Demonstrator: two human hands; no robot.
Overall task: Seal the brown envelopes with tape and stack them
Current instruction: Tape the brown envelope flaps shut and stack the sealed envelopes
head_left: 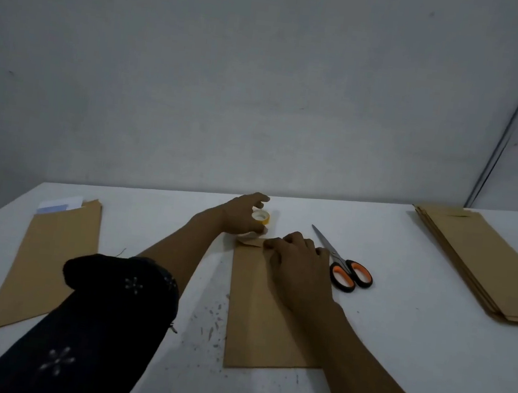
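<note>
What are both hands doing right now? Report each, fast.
Left hand: fingers curled around the tape roll, gripping it.
Right hand: pressing down on the folded flap of the middle envelope; grips nothing.

Envelope centre; tape roll just beyond; scissors right; envelope stack far right; another envelope left.

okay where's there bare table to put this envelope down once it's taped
Bare table lies between the scissors and the envelope stack on the right, and between the left envelope and the centre envelope, though the left arm crosses there. It is crowded at the tape roll, where both hands work.
</note>
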